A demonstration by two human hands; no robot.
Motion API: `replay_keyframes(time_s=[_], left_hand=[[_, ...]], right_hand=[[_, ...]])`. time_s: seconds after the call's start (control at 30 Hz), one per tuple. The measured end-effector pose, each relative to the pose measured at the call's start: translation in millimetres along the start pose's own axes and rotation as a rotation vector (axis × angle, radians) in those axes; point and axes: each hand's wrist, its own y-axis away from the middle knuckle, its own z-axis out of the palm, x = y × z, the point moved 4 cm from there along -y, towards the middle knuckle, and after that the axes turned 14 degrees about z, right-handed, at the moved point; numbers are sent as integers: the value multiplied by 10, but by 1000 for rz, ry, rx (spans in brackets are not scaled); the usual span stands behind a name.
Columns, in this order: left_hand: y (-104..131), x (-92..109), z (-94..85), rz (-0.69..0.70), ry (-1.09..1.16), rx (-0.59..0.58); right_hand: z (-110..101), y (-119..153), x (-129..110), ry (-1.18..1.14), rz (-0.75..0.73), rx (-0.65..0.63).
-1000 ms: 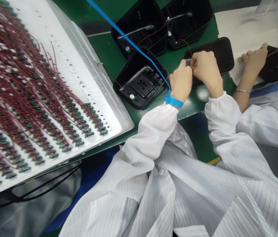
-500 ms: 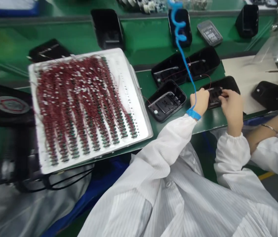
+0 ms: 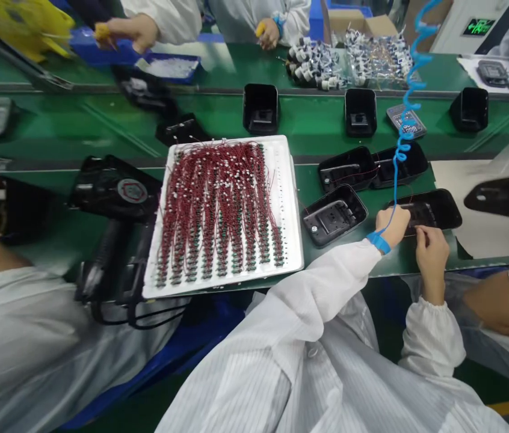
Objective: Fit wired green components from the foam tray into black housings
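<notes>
The left hand (image 3: 394,222) lay over the left end of a long black plastic housing (image 3: 439,207), which sat on the green tabletop (image 3: 385,264) in front of the person, its hollow side up. The left fingers were bent down into or against the housing, but whether they were clamped on anything could not be told. The right hand (image 3: 432,249) was at the near rim of the same housing, its thumb and index finger close to each other; whether they met or pinched a small part could not be made out. The two hands were near each other but apart. A blue wristband (image 3: 378,242) circled the left wrist, and a coiled blue cord (image 3: 402,147) ran up from it. Just left of the hands stood an open black housing with a small round silvery part inside (image 3: 336,219), and behind it were two more open black housings, one on the left (image 3: 342,171) and one on the right (image 3: 405,162). Farther left, a white foam tray (image 3: 293,252) held rows of small green boards with dark red wires (image 3: 222,210).
</notes>
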Motion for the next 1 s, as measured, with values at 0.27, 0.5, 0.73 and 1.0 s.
replay_keyframes(time_s=[0.27, 0.5, 0.73, 1.0], left_hand=[[13, -2, 128, 88, -30, 3], [124, -2, 31, 133, -45, -61], [144, 52, -48, 108, -88, -198], [189, 37, -69, 69, -140, -191]], right_hand=[[58, 52, 21, -29, 21, 24], [138, 101, -36, -8, 70, 46], [115, 160, -109, 11, 129, -104], [96, 179, -121, 22, 70, -167]])
